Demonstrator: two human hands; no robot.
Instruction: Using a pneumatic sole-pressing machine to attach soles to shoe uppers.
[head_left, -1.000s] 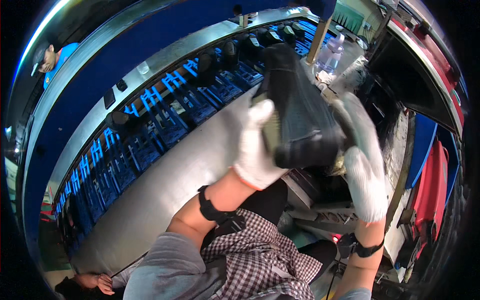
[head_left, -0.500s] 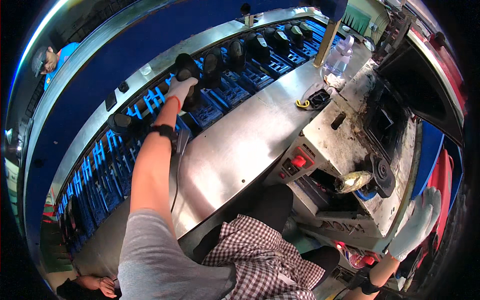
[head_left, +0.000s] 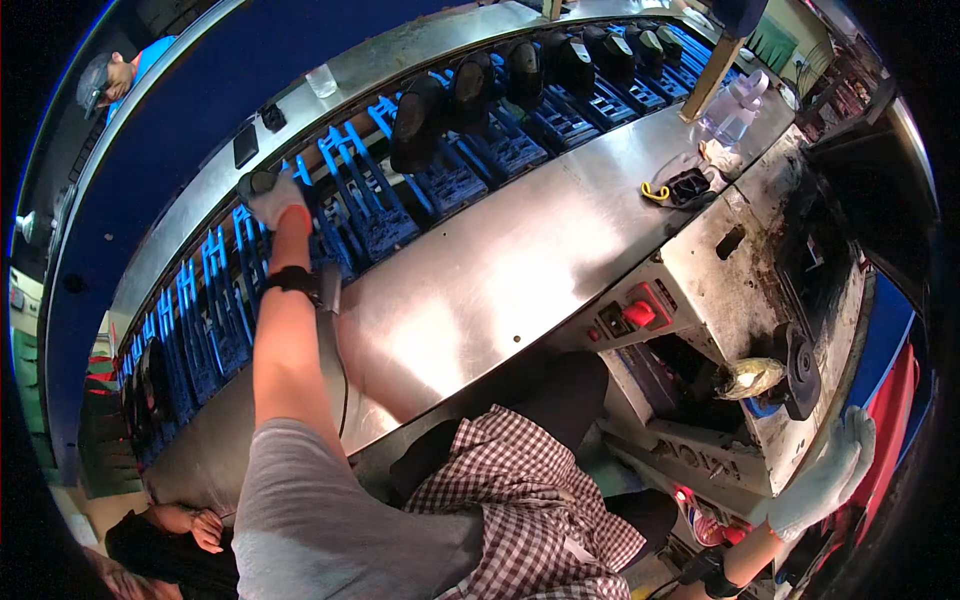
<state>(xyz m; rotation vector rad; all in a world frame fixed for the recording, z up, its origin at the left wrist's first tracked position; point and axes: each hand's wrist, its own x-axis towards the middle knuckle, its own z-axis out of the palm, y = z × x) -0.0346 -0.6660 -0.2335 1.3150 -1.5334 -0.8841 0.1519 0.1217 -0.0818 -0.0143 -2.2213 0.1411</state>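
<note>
While the gloved left hand [head_left: 278, 206] rests against a dark shoe [head_left: 257, 183] at the far side of the blue rack [head_left: 390, 232], the gloved right hand [head_left: 826, 478] is well apart from it, its fingers stretched out straight near the white machine [head_left: 715, 265]. Whether the left fingers are closed around the shoe, I cannot tell. Farther right along the rack stands a row of dark shoes [head_left: 470, 88], the nearest one tilted. Between rack and machine runs the steel tabletop [head_left: 480, 290], with a clear bottle [head_left: 728, 115] at its far right end and a black pouch [head_left: 690, 186] with a yellow loop near it. The machine bears a red switch [head_left: 639, 314] and a black pad [head_left: 798, 370]. Beyond the rack, a phone [head_left: 245, 146] and a cup [head_left: 321, 82] sit on a ledge [head_left: 400, 55]; a person in a cap [head_left: 96, 80] is at upper left.
</note>
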